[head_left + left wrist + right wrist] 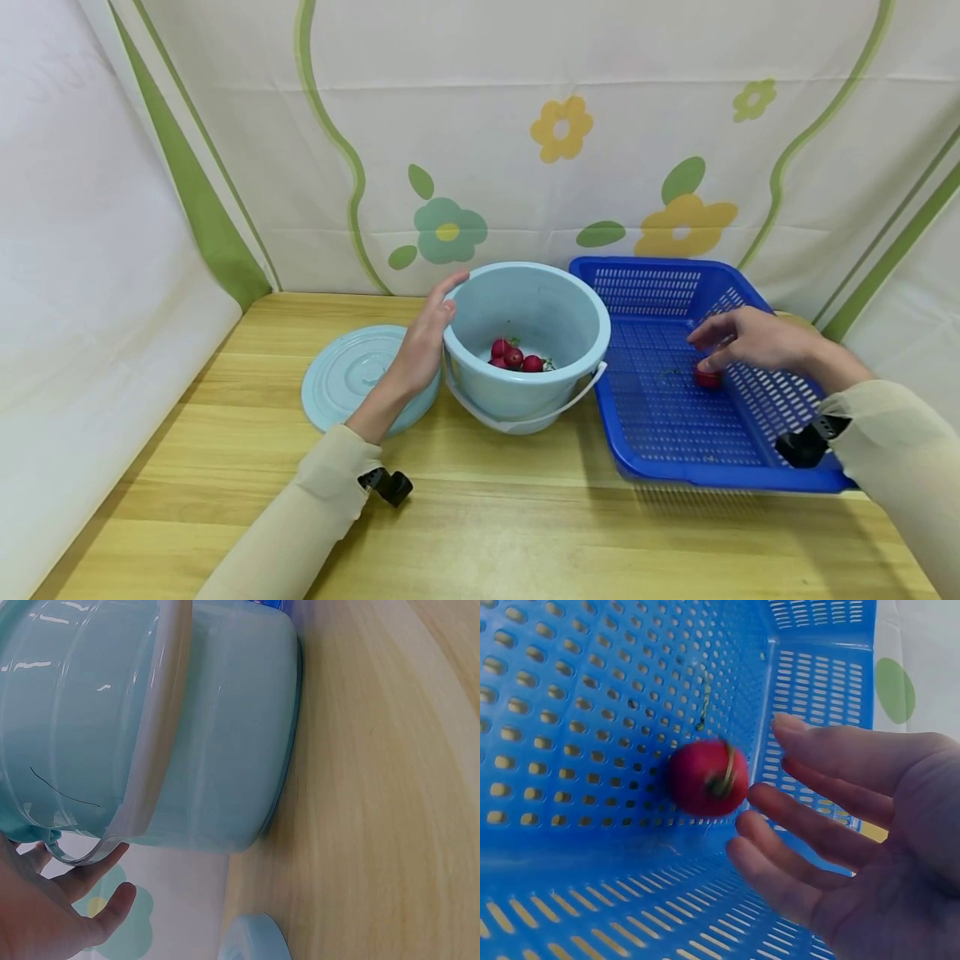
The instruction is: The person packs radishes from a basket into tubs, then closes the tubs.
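The right hand (750, 340), fingers apart and relaxed, hovers just beside the red radish (705, 778) that lies on the floor of the blue basket (660, 467), right of centre. The left hand (423, 346) rests flat on the light blue bucket (525, 392). Best is probably to pinch the radish gently, because it looks ready to roll.

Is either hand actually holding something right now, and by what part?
The left hand rests flat against the outer side wall of the light blue bucket, steadying rather than gripping. The right hand is open beside the red radish in the blue basket, holding nothing.
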